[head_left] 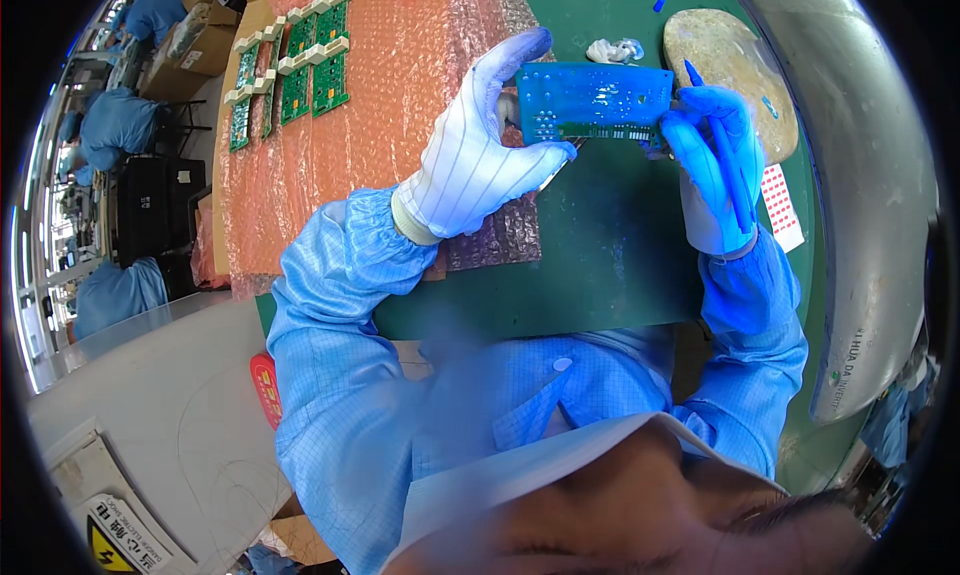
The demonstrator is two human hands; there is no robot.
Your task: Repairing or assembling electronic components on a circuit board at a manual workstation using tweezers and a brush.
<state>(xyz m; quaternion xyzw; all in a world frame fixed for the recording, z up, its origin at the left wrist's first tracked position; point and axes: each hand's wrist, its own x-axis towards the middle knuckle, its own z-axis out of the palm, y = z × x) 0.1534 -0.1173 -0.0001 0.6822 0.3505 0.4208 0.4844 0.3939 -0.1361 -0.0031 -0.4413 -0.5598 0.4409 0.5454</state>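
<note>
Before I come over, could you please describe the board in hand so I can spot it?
Above the green table, right of the pink wrap, is a board between the left hand and the right hand. It is held up and looks blue; the other boards lie on the wrap.

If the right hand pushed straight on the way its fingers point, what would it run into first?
Most likely the circuit board: the right hand's fingertips appear to be at its right edge already, though whether they actually touch is hard to judge from this single view.
</note>
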